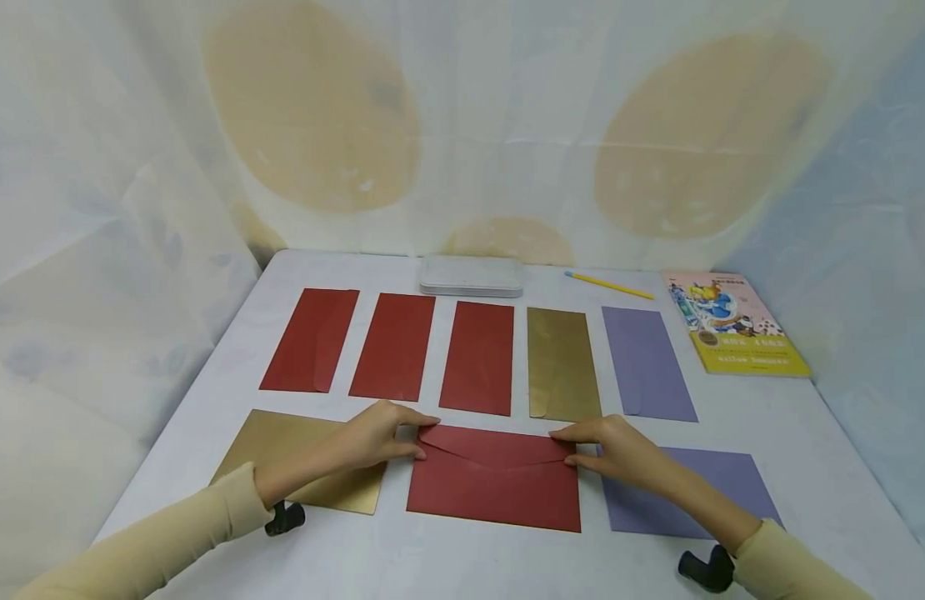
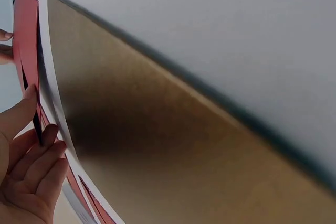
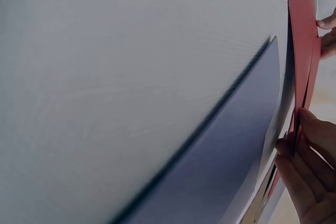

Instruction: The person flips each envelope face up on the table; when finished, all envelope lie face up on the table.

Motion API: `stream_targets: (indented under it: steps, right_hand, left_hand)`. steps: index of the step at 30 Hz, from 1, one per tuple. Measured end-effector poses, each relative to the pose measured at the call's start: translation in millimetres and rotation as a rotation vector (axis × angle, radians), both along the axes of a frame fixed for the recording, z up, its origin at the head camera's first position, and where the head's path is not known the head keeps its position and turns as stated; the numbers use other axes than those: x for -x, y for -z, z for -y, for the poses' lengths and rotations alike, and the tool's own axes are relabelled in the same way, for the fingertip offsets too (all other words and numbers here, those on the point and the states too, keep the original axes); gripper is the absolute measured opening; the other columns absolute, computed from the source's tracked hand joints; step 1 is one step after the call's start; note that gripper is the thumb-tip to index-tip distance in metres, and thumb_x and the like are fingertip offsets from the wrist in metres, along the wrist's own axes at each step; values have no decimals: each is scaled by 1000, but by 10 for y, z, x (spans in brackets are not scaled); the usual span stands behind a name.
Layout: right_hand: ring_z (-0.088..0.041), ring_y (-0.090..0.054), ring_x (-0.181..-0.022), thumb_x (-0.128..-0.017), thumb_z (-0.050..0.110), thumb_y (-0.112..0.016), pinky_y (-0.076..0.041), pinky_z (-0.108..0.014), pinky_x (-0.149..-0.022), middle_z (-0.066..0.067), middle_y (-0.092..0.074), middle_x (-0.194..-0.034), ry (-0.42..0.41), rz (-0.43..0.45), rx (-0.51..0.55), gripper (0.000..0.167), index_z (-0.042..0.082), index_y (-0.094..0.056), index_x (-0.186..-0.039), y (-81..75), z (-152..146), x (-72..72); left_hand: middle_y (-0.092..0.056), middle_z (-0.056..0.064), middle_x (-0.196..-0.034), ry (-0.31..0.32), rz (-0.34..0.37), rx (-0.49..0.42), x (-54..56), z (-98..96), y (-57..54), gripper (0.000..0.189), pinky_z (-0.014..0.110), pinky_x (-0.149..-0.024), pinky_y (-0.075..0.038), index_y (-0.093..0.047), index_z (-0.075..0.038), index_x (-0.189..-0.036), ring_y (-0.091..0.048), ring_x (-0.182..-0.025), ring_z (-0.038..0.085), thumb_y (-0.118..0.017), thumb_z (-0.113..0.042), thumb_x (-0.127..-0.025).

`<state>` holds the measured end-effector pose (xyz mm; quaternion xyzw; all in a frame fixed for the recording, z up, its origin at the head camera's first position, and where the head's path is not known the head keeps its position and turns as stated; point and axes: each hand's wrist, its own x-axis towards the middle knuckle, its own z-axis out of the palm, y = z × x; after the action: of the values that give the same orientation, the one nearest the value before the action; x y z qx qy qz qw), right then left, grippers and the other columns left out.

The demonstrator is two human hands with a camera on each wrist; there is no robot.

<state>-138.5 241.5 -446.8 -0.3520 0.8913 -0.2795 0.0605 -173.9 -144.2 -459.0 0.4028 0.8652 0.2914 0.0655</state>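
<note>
A red envelope (image 1: 496, 496) with its flap along the far edge is held between both hands, near the front of the table. My left hand (image 1: 376, 433) pinches its upper left corner, thumb on one face and fingers behind, as the left wrist view shows. At the upper right corner my right hand (image 1: 620, 450) pinches it the same way. Both wrist views show the red envelope (image 3: 303, 51) tilted and raised off the table. A gold envelope (image 2: 131, 108) lies under my left forearm, and a purple envelope (image 3: 220, 140) lies under my right.
Behind the hands, several envelopes stand in a row: red ones (image 1: 476, 358), a gold one (image 1: 563, 362) and a purple one (image 1: 648, 362). Farther back are a pale flat case (image 1: 472, 277), a yellow pencil (image 1: 611, 286) and a book (image 1: 736, 325). Curtains surround the white table.
</note>
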Motion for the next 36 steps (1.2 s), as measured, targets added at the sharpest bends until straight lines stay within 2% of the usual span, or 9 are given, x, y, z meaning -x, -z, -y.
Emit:
stream_targets:
  steps: [6, 11, 14, 19, 23, 27, 30, 36]
  right_hand:
    - [-13, -68, -93, -80, 7, -78, -55, -28, -75, -3, -72, -106, 10, 2, 8, 35, 3, -71, -114, 36, -6, 6]
    - [-15, -68, -94, -80, 7, -78, -55, -29, -76, -3, -72, -105, 14, -43, 6, 35, 2, -71, -114, 51, -3, -5]
    - [-18, -68, -96, -79, 8, -79, -55, -31, -77, -6, -71, -107, 5, -90, 0, 37, 1, -70, -115, 53, -1, -37]
    - [-24, -67, -102, -82, 10, -77, -55, -34, -79, -9, -69, -113, -60, -138, -19, 40, 0, -67, -119, 16, -8, -142]
    - [-26, -64, -109, -87, 17, -73, -54, -33, -80, -11, -65, -122, -108, -95, -72, 43, 1, -63, -126, -26, -4, -244]
    - [-25, -62, -112, -89, 22, -71, -54, -31, -80, -11, -62, -127, -125, -51, -109, 46, 3, -61, -130, -42, -9, -310]
    - [-24, -62, -112, -89, 23, -71, -54, -30, -80, -10, -62, -127, -125, -37, -108, 47, 3, -61, -130, -22, -11, -323]
    - [-25, -62, -112, -88, 19, -72, -54, -30, -81, -11, -63, -126, -117, -26, -106, 46, 1, -61, -129, 13, -20, -298]
  left_hand:
    - [-70, 2, -113, 0, 16, -27, 1, -7, 3, 47, 26, -84, -50, -68, -7, -121, -63, -104, 12, -81, -23, -79]
    - [-69, 1, -114, -6, 5, -25, -18, -4, 17, 44, 27, -88, -50, -68, -7, -121, -63, -106, 12, -80, -21, -81]
    - [-68, 2, -117, 4, -7, -15, -57, 0, 2, 43, 29, -90, -49, -67, -7, -122, -62, -109, 14, -78, -18, -83]
    - [-63, 4, -126, 53, -27, 50, -169, 31, -83, 44, 31, -95, -46, -63, -7, -129, -57, -119, 18, -73, -19, -88]
    - [-60, 3, -131, 77, -22, 106, -278, 71, -135, 43, 31, -97, -45, -60, -8, -133, -52, -125, 18, -68, -20, -92]
    - [-59, 2, -132, 85, -66, 150, -353, 99, -123, 42, 31, -97, -44, -59, -10, -133, -51, -126, 16, -65, -23, -94]
    - [-59, 1, -131, 96, -95, 165, -370, 108, -89, 42, 34, -99, -43, -60, -11, -133, -52, -124, 15, -66, -25, -94]
    - [-59, 1, -132, 108, -84, 160, -373, 95, -54, 43, 38, -101, -41, -59, -10, -133, -53, -124, 15, -65, -25, -94]
